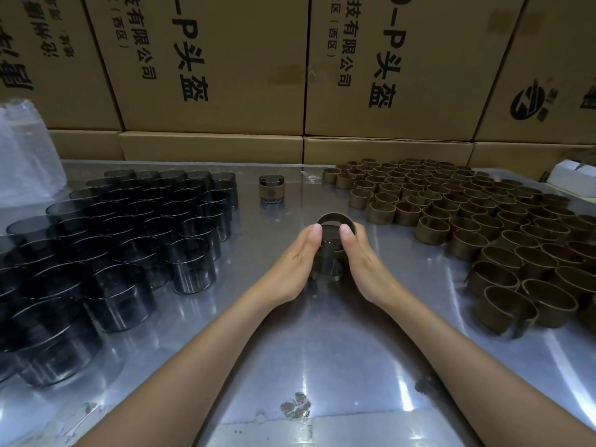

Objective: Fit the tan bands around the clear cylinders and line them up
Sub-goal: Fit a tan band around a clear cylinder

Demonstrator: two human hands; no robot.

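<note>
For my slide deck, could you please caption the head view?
Both hands, left and right, press a tan band onto a clear cylinder on the steel table.

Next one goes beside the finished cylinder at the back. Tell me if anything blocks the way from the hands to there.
Nothing visible does. The table is bare between the cylinder held in both hands and the finished cylinder; the bare cylinders stand off to the left, the loose bands to the right.

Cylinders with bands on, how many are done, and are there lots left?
One finished cylinder wearing its band stands alone at the back. The left hand and right hand hold a second cylinder, its band at the top. Many bare cylinders and loose bands still wait, so it has barely started.
</note>
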